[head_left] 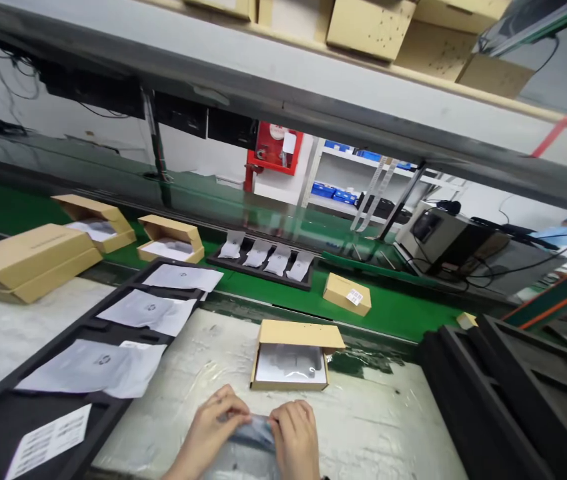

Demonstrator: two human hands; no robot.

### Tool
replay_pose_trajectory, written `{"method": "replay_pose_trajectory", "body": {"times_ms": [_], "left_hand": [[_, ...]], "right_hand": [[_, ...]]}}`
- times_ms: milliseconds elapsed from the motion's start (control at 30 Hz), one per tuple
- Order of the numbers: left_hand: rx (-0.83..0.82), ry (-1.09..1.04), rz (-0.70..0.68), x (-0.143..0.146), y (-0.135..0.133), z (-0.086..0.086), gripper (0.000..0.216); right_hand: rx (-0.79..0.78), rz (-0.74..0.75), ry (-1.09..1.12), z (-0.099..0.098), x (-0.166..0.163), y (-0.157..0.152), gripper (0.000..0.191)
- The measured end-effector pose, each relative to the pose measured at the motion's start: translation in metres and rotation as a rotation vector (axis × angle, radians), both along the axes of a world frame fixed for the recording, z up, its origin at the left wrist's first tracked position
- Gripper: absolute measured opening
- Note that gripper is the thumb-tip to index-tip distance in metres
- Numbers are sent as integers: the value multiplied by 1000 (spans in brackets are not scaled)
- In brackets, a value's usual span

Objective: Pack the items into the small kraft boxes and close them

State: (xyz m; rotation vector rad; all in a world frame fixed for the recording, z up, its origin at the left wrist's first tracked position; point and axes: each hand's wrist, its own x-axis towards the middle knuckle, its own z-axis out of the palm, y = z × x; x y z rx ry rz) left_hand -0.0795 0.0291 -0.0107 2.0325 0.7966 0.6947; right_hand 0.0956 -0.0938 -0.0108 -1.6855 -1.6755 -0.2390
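Low in the middle of the view, my left hand (217, 423) and my right hand (294, 433) pinch the two sides of a small clear plastic bag (254, 432). What the bag contains is too blurred to make out. Just beyond my fingers stands a cardboard box (289, 385) with its lid raised, holding a white insert under clear film. To the left lies a black foam tray (108, 320) with several white pouches (151, 308) and a printed label sheet (51, 441) on it.
A green conveyor belt (283, 293) runs behind the bench, carrying a small black tray (263, 263) of pouches and a closed carton (347, 293). Larger cartons (33, 257) stand at left. Stacked black foam trays (503, 393) are at right. A shelf (283, 70) with boxes hangs overhead.
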Motion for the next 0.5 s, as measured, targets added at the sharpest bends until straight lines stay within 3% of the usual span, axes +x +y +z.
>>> {"method": "replay_pose_trajectory", "body": {"times_ms": [67, 133, 233, 267, 300, 400, 500], "left_hand": [[19, -18, 35, -3, 1, 3, 15], [96, -2, -30, -3, -3, 1, 15], [229, 111, -246, 2, -8, -8, 87], [260, 164, -294, 4, -9, -9, 98], [283, 216, -311, 7, -9, -9, 97], [347, 332, -312, 15, -7, 2, 52], [384, 359, -343, 23, -9, 21, 33]], "right_hand": [[-17, 13, -8, 11, -4, -1, 20], [-70, 73, -30, 17, -3, -4, 18], [-63, 122, -15, 13, 2, -9, 25], [-43, 121, 46, 10, 4, -10, 22], [-31, 118, 141, 7, 5, -11, 20], [-91, 110, 469, 4, 6, -10, 15], [-133, 58, 508, 10, 2, -8, 18]]}}
